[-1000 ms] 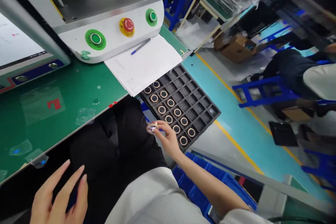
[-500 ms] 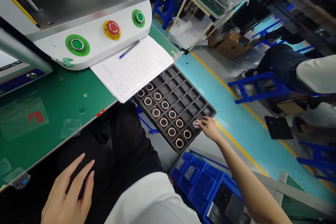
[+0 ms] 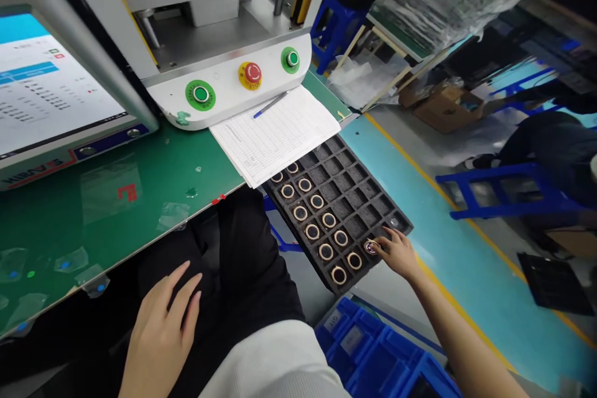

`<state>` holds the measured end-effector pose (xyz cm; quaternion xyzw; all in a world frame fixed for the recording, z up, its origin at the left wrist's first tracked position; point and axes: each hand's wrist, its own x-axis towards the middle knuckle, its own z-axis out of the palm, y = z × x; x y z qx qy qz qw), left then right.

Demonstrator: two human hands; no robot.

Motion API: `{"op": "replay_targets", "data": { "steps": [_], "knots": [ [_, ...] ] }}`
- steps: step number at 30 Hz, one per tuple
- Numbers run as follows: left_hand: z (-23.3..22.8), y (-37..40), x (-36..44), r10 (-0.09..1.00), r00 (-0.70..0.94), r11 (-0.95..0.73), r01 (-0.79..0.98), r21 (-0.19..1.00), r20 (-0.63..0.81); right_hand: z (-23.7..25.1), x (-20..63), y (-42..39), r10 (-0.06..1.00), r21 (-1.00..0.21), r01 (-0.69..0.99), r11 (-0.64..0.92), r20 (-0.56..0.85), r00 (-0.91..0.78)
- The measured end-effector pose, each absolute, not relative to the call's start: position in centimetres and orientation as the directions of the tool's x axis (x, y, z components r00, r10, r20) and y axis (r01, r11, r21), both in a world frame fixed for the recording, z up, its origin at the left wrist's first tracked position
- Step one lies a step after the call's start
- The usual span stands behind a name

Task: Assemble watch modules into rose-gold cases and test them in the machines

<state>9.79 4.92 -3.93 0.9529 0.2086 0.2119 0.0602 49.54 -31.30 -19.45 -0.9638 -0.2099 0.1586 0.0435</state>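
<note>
The right hand (image 3: 396,253) pinches a shiny ring (image 3: 370,247) with its fingertips, down in a pocket at the 5 o'clock corner of the black tray (image 3: 354,196). The left hand (image 3: 161,336) lies flat and open on the lap, at 7 o'clock from the tray

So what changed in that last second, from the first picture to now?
The right hand carried a small ring from beside the lap out to the tray's far edge, and its fingers now press it into a cell. The left hand stayed on the lap; the other rings kept their cells.
</note>
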Motion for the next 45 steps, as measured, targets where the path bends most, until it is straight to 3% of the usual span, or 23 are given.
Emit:
{"op": "replay_targets", "data": {
  "steps": [5,10,15,19,21,24,27,29,32,36,45],
  "knots": [
    [-4.2,4.6,8.6,0.478,0.812,-0.878,0.429,0.214,0.336,-17.5,47.5,-29.6,0.332,-0.288,0.279,-0.916,-0.152,0.931],
    [-4.7,4.8,7.3,0.503,0.793,-0.864,0.459,0.206,0.344,-15.0,45.6,-24.3,0.314,-0.594,0.200,-0.779,-0.093,0.945],
    [-5.1,4.7,6.6,0.560,0.770,-0.828,0.518,0.213,0.304,-13.5,39.3,-14.4,0.570,-0.876,0.128,-0.465,-0.186,0.800],
    [-3.7,2.5,5.6,0.679,0.706,-0.732,0.625,0.272,0.204,-11.9,30.9,-6.9,0.814,-0.966,-0.030,-0.258,-0.234,0.532],
    [-3.1,1.5,4.5,0.727,0.671,-0.676,0.664,0.321,0.145,-11.1,26.8,-4.1,0.908,-0.967,-0.142,-0.212,-0.249,0.337],
    [-2.9,0.4,0.9,0.810,0.581,-0.578,0.767,0.278,0.080,-10.7,20.6,-0.3,0.966,-0.924,-0.287,-0.254,-0.257,-0.025],
    [-2.5,-1.9,-4.7,0.932,0.361,-0.362,0.910,0.203,0.039,-11.2,14.6,2.1,0.908,-0.866,-0.341,-0.366,-0.252,-0.334],
    [-2.4,-3.9,-8.6,0.986,0.167,-0.166,0.973,0.161,0.013,-11.9,11.6,3.0,0.858,-0.834,-0.340,-0.435,-0.269,-0.437],
    [-2.9,-6.9,-14.3,0.990,-0.129,0.134,0.985,0.111,-0.048,-13.5,9.5,3.9,0.812,-0.788,-0.334,-0.517,-0.329,-0.482],
    [-4.6,-10.1,-19.9,0.870,-0.474,0.481,0.876,0.024,-0.139,-15.1,9.6,4.4,0.798,-0.722,-0.381,-0.577,-0.399,-0.452],
    [-7.5,-11.5,-21.3,0.716,-0.643,0.666,0.746,-0.009,-0.270,-15.7,10.3,3.9,0.773,-0.669,-0.405,-0.623,-0.448,-0.449]
  ]
}}
